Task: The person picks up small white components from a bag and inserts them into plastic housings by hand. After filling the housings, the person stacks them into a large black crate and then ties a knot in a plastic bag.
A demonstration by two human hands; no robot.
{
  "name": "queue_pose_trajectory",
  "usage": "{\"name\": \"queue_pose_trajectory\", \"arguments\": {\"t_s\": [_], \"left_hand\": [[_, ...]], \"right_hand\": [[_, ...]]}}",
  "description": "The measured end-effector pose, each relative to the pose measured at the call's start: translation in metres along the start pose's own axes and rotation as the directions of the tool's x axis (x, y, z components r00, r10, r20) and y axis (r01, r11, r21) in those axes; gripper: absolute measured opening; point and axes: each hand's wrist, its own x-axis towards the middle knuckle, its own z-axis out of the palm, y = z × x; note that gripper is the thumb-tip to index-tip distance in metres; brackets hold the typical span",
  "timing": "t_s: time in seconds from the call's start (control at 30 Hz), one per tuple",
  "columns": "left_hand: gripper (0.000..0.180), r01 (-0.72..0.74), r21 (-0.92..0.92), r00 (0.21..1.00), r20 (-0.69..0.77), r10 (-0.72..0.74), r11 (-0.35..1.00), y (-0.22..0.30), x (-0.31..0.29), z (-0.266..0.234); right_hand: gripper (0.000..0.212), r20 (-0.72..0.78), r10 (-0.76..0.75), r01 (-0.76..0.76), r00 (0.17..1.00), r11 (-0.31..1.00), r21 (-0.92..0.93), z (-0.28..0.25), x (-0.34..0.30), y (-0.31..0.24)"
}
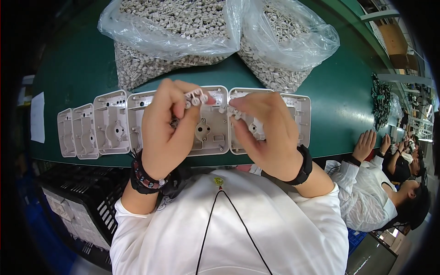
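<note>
My left hand [166,130] is closed around several small white plastic parts [195,98], which stick out between thumb and fingers. My right hand [277,133] pinches another small white plastic part [235,112] between its thumb and fingertips. Both hands are raised over a row of light grey plastic housings [213,143], open side up, with round bosses and screw posts inside. The hands hide parts of the middle housings. More housings [111,121] of the same kind continue to the left along the bench's near edge.
Two clear plastic bags [174,51] full of small white parts stand on the green bench [341,107] beyond the housings. Below the bench at left is a black crate [103,211]. A co-worker's hand [365,145] rests at the right, near a dark heap [381,101].
</note>
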Motion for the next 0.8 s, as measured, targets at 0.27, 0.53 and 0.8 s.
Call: {"name": "queue_pose_trajectory", "arguments": {"t_s": [0.27, 0.53, 0.8], "left_hand": [[0.011, 0.465, -0.141, 0.854, 0.331, -0.401, 0.874, 0.007, -0.004, 0.001], [0.010, 0.259, 0.077, 0.915, 0.300, -0.270, 0.963, -0.003, -0.001, 0.015], [0.012, 0.070, 0.192, 0.965, 0.236, -0.115, 0.979, -0.003, -0.006, 0.017]], "right_hand": [[0.028, 0.005, 0.076, -0.076, 0.997, 0.997, 0.023, -0.005, -0.007, 0.003], [0.026, 0.053, 0.179, -0.184, 0.982, 0.977, 0.111, -0.005, -0.009, 0.012], [0.018, 0.183, 0.221, -0.225, 0.958, 0.974, -0.003, -0.033, -0.003, 0.031]]}}
